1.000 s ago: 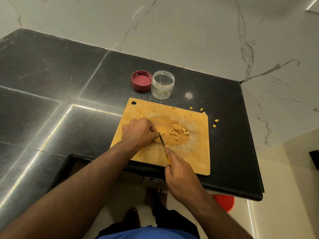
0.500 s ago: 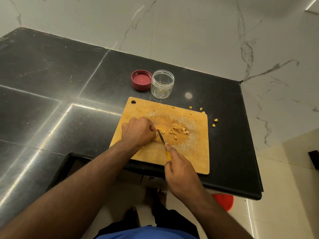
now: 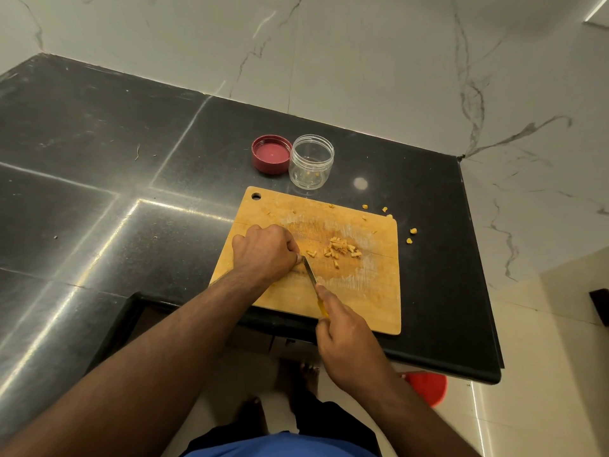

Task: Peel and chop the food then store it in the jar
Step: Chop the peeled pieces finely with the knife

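Small tan chopped pieces (image 3: 341, 250) lay heaped on the scratched wooden cutting board (image 3: 372, 291). The left hand (image 3: 265, 253) curled over something hidden; the right hand (image 3: 346, 341) gripped a yellow-handled knife (image 3: 311, 275). Behind stood a clear round jar (image 3: 311, 161) holding a few bits, its red lid (image 3: 271, 154) alongside.

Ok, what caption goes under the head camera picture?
Right hand chops with a knife on the cutting board; open jar waits.

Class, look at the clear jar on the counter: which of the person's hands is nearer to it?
Left. The left hand is on the cutting board, below and slightly left of the jar. The right hand, gripping the knife, is further back at the board's near edge.
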Tool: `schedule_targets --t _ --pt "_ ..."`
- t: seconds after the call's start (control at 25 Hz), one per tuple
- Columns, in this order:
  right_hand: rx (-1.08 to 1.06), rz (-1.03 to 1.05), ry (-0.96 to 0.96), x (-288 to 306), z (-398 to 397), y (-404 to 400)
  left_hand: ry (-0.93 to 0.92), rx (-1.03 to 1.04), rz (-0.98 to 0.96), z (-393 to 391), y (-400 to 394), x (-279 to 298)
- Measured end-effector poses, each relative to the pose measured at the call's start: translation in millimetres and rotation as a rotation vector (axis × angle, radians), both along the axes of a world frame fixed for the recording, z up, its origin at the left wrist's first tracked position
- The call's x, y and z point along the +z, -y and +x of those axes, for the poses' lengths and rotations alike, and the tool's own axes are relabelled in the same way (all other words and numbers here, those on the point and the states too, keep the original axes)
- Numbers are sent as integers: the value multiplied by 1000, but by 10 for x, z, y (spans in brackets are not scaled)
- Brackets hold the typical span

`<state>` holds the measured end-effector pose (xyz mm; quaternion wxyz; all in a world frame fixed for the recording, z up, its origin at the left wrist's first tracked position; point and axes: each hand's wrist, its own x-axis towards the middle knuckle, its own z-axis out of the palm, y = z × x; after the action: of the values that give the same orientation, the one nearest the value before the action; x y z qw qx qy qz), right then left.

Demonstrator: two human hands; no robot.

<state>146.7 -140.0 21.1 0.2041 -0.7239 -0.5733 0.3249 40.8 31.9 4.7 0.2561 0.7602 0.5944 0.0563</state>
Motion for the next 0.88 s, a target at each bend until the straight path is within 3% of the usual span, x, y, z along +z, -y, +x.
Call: schedule_targets --t 0.28,0.88 --pt "-61 74 -8 38 37 44 34 -7 -21 -13 -9 1" --pt "-19 -12 -15 -65 55 -197 -8 -17 7 -5 -11 26"
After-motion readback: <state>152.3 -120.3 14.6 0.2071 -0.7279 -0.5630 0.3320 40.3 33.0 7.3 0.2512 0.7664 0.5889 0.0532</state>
